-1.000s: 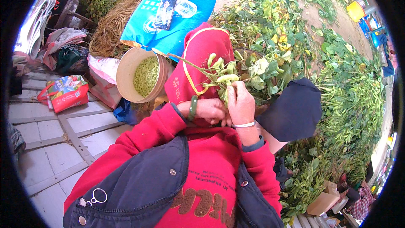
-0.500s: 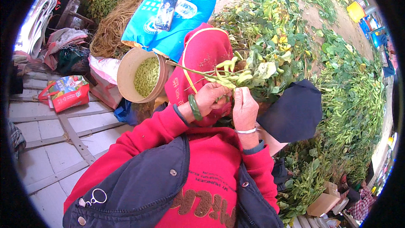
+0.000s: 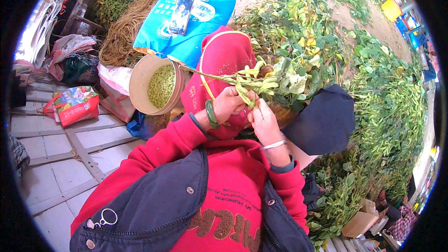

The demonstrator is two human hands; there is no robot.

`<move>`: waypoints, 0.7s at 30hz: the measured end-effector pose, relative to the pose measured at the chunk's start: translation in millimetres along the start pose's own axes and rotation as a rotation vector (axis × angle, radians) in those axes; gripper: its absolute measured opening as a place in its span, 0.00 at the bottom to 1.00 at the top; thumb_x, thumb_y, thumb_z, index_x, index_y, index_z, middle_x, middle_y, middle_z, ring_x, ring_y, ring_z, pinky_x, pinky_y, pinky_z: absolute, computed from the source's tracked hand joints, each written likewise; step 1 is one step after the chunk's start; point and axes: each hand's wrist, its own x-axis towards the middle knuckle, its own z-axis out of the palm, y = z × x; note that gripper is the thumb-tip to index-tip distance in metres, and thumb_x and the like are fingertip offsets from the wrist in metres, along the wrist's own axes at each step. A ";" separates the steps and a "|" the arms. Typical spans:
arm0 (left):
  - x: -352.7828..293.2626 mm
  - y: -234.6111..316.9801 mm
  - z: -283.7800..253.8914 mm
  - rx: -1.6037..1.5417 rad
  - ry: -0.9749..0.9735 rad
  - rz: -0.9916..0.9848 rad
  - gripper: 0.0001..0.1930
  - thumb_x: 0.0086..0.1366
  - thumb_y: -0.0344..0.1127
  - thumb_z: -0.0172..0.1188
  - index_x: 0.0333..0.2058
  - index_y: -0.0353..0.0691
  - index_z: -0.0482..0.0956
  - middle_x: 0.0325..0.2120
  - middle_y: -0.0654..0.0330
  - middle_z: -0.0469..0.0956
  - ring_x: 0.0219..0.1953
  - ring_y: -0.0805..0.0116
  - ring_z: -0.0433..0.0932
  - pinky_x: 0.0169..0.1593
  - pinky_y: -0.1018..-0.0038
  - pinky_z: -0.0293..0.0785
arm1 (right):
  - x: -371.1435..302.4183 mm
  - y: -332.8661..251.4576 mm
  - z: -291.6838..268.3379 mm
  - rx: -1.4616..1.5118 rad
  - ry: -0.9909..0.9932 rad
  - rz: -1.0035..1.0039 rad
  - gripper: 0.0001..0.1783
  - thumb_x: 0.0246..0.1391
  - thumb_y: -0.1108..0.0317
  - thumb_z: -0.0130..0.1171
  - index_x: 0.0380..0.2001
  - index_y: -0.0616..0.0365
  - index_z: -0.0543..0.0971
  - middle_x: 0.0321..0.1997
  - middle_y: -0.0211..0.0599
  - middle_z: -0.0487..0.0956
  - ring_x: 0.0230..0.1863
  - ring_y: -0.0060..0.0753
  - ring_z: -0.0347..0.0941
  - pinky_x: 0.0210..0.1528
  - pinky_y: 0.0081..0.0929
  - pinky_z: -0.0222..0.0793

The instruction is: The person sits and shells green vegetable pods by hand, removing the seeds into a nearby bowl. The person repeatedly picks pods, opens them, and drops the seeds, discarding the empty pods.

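A soybean stalk (image 3: pixel 212 76) with plump green pods lies slantwise over my red-covered lap, its bare end toward the bucket. My left hand (image 3: pixel 227 106), a green bangle at its wrist, is closed at the pods beneath the stalk. Beside it my right hand (image 3: pixel 265 123), wearing a silver bangle, pinches the lower tip of a green soybean pod (image 3: pixel 243 94). The fingers of both hands nearly meet there and partly hide the pod. To the left a beige bucket (image 3: pixel 138 84) stands tilted toward me, holding many shelled green beans (image 3: pixel 162 86).
Behind the bucket lies a full blue sack (image 3: pixel 154 18) with a phone (image 3: pixel 182 14) on top. Heaps of soybean plants (image 3: pixel 387 98) cover the ground at right. A dark cloth (image 3: pixel 324 121) sits by my right arm. A red bag (image 3: pixel 77 107) rests on pale boards.
My right hand has turned and shifted slightly left and down, with its fingertips now on a pod's lower end. That pod now hangs downward between my hands.
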 end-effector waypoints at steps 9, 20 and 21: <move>-1.5 -3.7 6.6 -0.018 0.070 0.025 0.08 0.62 0.35 0.53 0.32 0.38 0.78 0.15 0.71 0.70 0.12 0.85 0.55 0.16 0.84 0.46 | -2.6 -1.3 -1.5 -0.059 -0.008 -0.096 0.10 0.57 0.68 0.37 0.37 0.60 0.67 0.20 0.28 0.69 0.16 0.16 0.58 0.18 0.16 0.54; -1.1 5.7 -9.5 -0.027 -0.240 -0.085 0.11 0.64 0.40 0.49 0.32 0.41 0.75 0.15 0.70 0.68 0.12 0.84 0.54 0.16 0.84 0.45 | -7.0 -22.3 -16.1 0.271 -0.241 0.281 0.08 0.59 0.65 0.40 0.34 0.53 0.69 0.17 0.26 0.65 0.13 0.17 0.54 0.14 0.16 0.48; -1.2 5.4 -6.1 0.034 -0.213 -0.030 0.09 0.64 0.38 0.50 0.32 0.40 0.75 0.16 0.71 0.68 0.13 0.84 0.54 0.17 0.84 0.46 | -5.8 -21.0 -12.8 0.098 -0.159 0.149 0.09 0.58 0.65 0.41 0.33 0.56 0.69 0.17 0.30 0.67 0.14 0.23 0.60 0.17 0.21 0.55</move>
